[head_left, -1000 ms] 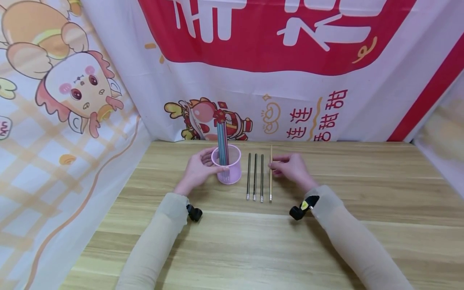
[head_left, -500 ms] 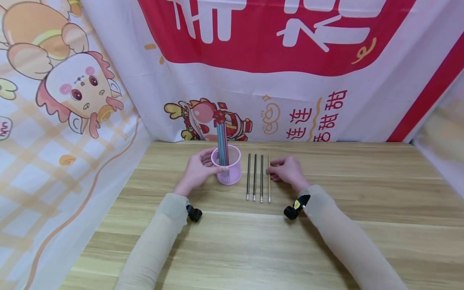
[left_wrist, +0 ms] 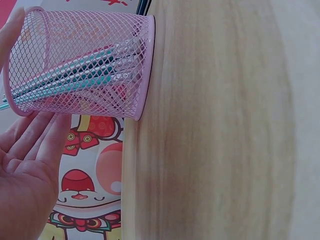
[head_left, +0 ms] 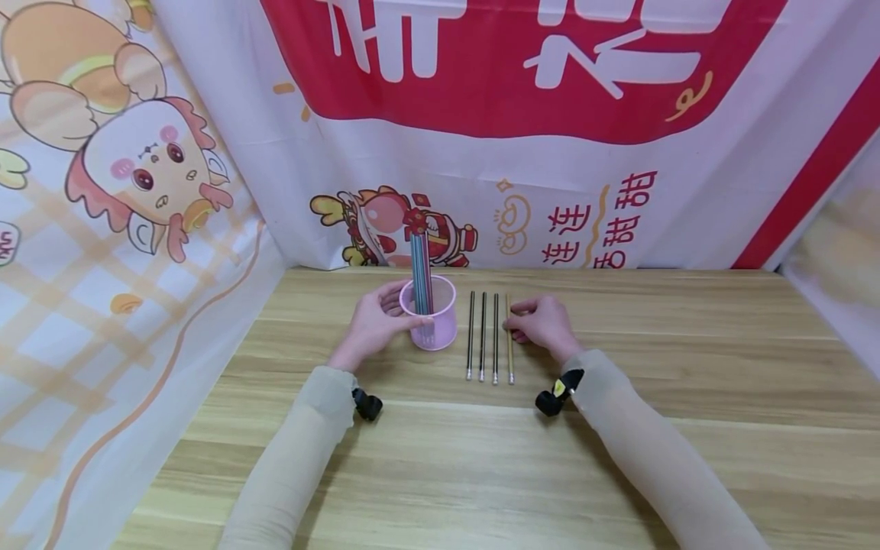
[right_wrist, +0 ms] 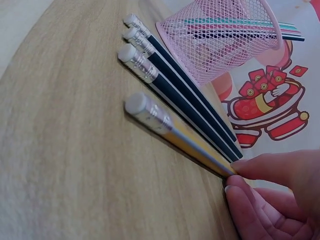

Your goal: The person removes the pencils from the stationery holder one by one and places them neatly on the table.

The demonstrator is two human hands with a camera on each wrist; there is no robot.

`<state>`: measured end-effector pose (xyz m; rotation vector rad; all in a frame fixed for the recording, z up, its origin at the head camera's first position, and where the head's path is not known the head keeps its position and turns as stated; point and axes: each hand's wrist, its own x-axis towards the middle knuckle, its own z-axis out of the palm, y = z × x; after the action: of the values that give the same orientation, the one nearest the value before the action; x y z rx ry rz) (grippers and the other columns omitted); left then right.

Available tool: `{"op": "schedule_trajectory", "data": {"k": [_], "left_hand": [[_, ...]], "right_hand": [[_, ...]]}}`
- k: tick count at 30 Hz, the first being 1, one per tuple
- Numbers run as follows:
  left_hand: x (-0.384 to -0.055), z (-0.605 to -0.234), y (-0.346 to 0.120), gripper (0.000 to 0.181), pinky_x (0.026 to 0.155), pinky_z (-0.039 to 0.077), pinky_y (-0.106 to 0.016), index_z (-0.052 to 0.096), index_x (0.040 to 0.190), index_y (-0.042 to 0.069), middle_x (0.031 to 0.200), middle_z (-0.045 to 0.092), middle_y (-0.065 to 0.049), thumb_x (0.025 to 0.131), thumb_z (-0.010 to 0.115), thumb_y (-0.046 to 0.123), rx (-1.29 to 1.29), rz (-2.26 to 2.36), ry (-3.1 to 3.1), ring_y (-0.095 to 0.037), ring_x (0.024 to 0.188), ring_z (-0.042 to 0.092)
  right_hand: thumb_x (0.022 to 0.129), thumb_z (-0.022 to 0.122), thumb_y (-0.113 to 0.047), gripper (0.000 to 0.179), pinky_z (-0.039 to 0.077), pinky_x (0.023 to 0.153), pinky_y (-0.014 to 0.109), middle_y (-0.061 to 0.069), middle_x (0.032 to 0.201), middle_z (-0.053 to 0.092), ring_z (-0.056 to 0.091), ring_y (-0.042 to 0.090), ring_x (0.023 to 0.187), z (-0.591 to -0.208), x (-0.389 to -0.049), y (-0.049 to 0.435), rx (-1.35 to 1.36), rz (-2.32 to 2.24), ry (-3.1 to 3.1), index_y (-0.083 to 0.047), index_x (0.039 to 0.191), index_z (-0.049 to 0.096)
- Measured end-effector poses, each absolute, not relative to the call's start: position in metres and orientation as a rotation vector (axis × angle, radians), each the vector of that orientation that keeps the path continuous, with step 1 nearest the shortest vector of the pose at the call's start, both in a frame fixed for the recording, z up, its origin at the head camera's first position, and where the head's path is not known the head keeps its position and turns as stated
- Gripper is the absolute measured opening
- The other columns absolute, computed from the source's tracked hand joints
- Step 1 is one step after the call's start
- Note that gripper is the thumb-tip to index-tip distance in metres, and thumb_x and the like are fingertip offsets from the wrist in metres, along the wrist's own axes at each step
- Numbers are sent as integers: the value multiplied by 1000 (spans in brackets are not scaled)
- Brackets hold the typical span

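My left hand [head_left: 374, 322] holds a pink mesh pen cup [head_left: 443, 328] that stands upright on the table, thumb on the near side, fingers round the left. Inside the cup lean several teal and dark red pencils [left_wrist: 100, 70], eraser ends down. To its right, 3 black pencils [right_wrist: 175, 90] lie side by side with their white erasers toward the front. A yellow pencil [right_wrist: 187, 145] lies beside them on the right, roughly parallel. My right hand [head_left: 545, 325] pinches this yellow pencil around its middle between thumb and fingers; its far end shows past the fingertips in the head view.
A wood-grain table [head_left: 440, 473] carries everything. Behind it hangs a white and red printed cloth [head_left: 509, 168], and another cartoon-printed cloth [head_left: 158, 321] borders the left side. A black wrist camera [head_left: 367, 405] sits on each sleeve.
My right hand has moved left with the yellow pencil, bringing it close beside the black ones. Over the last half second it barely shifts. The left hand and cup stay in place.
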<state>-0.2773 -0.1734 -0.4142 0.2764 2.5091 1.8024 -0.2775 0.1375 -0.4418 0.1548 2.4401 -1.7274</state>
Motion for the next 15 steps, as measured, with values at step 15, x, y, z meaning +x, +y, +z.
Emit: {"op": "schedule_trajectory", "data": {"k": [15], "left_hand": [[-276,-416,-174,91,104,51,-29,54,145,9,137,61,-10,68,98,30,306,1844,2489,-22,123,59]], "right_hand": [[87,80,-5,41,64,64,29,17,91,74,72,18,68,-445,-277,137,171,-1768,2416,7,124,66]]}}
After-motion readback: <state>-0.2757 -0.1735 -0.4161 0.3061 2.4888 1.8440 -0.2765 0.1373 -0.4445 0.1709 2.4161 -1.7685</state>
